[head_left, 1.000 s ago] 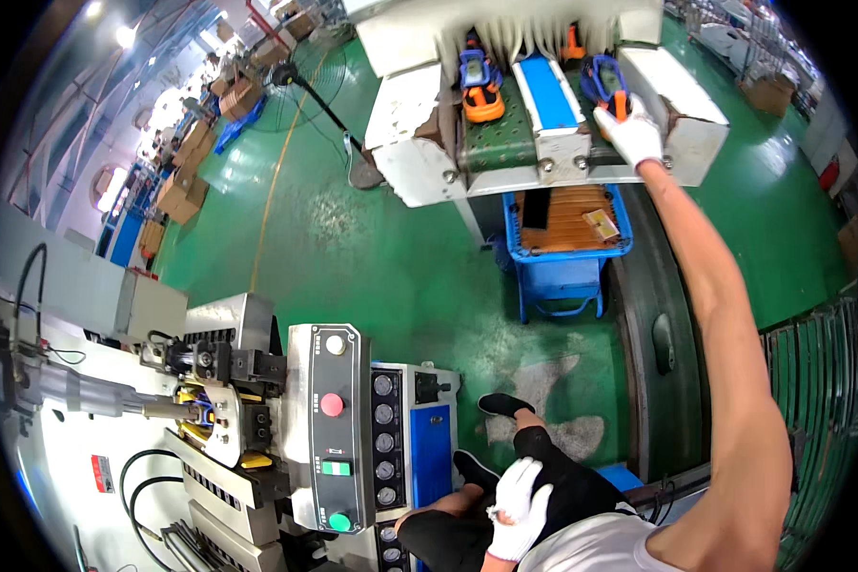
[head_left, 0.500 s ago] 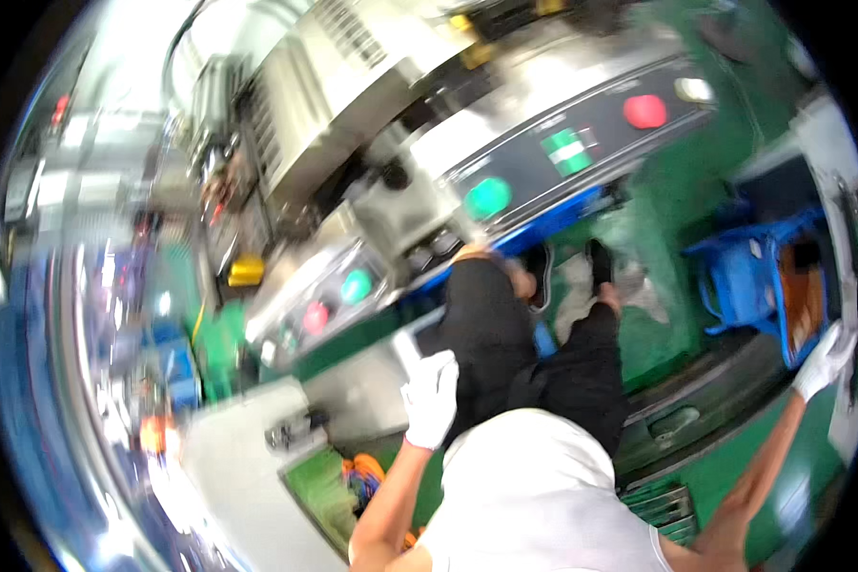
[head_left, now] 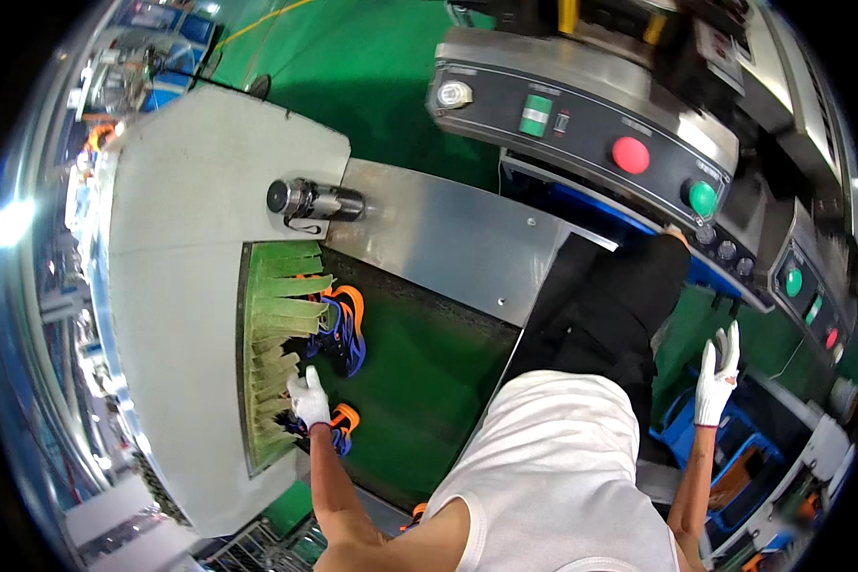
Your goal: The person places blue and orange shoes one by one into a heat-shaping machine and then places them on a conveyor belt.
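Observation:
My left hand (head_left: 309, 398), in a white glove, is over a green conveyor belt (head_left: 419, 400) at the mouth of a pale machine housing. Its fingers are apart and nothing shows in them. Just beyond it lies a dark blue sports shoe (head_left: 348, 334) with an orange collar and sole, partly under the green strip curtain (head_left: 281, 296). Another such shoe (head_left: 345, 431) lies beside my left wrist, partly covered by it. My right hand (head_left: 717, 381), also gloved in white, is raised at the right with fingers spread and holds nothing. It is near a blue stool (head_left: 682, 429).
A dark metal flask (head_left: 316, 200) lies on its side where the pale housing (head_left: 181, 210) meets a metal plate (head_left: 439, 229). At the upper right is a control panel (head_left: 591, 124) with red and green buttons. An orange shoe edge (head_left: 415, 515) shows near my left upper arm.
My view has swung left toward the belt and shoes. My left hand has moved over the belt beside the shoes. My right hand has come off the far-right edge and is now raised.

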{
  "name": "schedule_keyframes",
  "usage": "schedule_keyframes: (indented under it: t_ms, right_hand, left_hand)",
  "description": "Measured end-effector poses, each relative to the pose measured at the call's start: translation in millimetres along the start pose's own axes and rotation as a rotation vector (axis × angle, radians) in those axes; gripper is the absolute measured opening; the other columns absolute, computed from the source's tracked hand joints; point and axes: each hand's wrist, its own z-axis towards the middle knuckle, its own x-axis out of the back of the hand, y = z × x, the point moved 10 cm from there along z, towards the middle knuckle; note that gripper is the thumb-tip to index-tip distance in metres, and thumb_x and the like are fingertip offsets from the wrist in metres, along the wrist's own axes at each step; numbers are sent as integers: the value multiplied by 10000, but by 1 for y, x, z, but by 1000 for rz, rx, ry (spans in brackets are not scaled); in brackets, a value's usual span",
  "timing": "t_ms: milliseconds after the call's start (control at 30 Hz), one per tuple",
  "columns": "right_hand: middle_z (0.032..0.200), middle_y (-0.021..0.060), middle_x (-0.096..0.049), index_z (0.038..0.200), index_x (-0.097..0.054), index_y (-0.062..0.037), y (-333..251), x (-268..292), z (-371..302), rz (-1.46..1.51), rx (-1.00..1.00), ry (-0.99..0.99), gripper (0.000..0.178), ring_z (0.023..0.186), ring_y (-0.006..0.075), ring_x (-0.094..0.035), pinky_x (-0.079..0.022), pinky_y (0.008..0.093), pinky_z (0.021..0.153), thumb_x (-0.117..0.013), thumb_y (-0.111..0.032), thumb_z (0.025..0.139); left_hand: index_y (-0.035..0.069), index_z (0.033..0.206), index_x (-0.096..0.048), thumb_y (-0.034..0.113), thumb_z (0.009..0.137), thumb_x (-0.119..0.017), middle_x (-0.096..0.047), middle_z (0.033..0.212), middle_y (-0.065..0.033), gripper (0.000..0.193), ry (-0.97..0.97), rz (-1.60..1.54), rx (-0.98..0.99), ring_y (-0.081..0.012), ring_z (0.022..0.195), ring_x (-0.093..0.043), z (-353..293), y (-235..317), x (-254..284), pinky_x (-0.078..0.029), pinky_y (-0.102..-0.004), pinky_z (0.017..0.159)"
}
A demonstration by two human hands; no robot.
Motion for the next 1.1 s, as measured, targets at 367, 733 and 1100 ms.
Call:
schedule_keyframes:
  t_ms: [367,733,1100]
  right_hand:
    - [1471,190,-609,1534,-512,-35,-193,-153,10,47,133,-521,612,1179,261,-716,-577,373,997,-711,-36,955]
    - [1047,256,-676,1126,-597,22,-338,-305,-59,-424,906,-677,416,1024,419,-690,-550,484,870,-731,-220,816]
    - [745,37,-694,1183,-675,-35,-214,-104,-15,447,-310,-607,493,570,91,-609,-477,260,506,-849,-356,852]
  left_hand:
    - [-32,1210,-641,322,991,-652,-634,1240,-263,416,202,-115,-243,-482,1128,-612,-1,117,-39,-489,-532,963]
    - [39,1032,-693,62,848,-752,-690,1002,-168,194,-333,-644,-1289,-373,950,-677,-245,424,7,-552,-471,840]
    - [35,1301,-654,39,826,-797,-644,1342,-196,496,-33,-796,-1899,-355,1200,-653,-343,621,147,-532,-466,1029]
